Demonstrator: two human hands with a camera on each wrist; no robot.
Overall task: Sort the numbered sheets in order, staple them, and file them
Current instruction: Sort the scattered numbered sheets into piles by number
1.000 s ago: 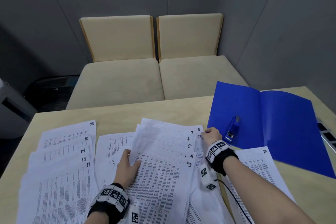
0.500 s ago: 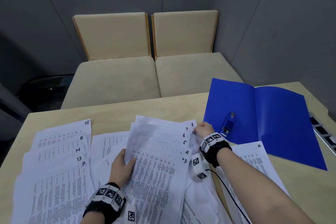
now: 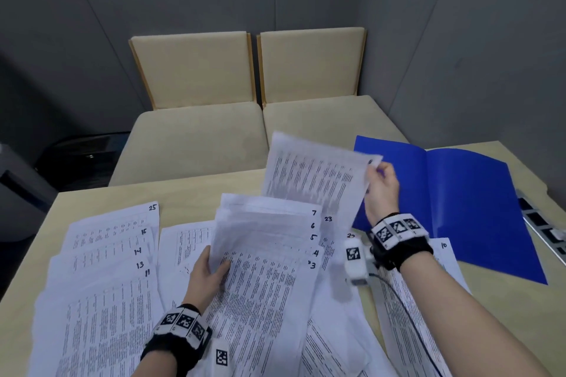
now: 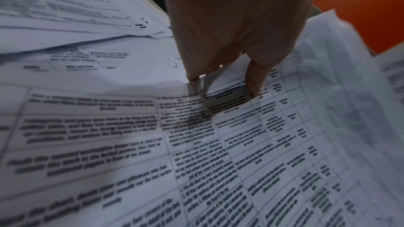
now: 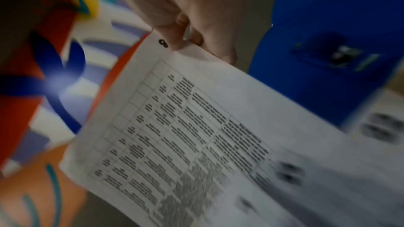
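My right hand (image 3: 379, 180) pinches the top corner of sheet 8 (image 3: 312, 180) and holds it lifted above the table; the right wrist view shows the 8 beside my thumb on that sheet (image 5: 196, 127). My left hand (image 3: 211, 269) grips the left edge of a fanned stack (image 3: 266, 254) numbered 3 to 7, thumb on top (image 4: 255, 78). Sheets 11 to 25 (image 3: 107, 254) are fanned at the left. Sheet 23 (image 3: 328, 219) lies under the lifted one. Sheet 10 (image 3: 428, 285) lies by my right forearm. The stapler (image 5: 341, 54) lies on the open blue folder (image 3: 459, 208).
The wooden table (image 3: 199, 190) fills the foreground. Two beige chairs (image 3: 251, 101) stand behind its far edge. A grey strip with dark sockets (image 3: 545, 226) lies at the table's right edge. Grey walls close in behind and to the right.
My right hand has pulled sheet 8 out from the top of the central fan and raised it up and to the right. The left hand stays on the stack.
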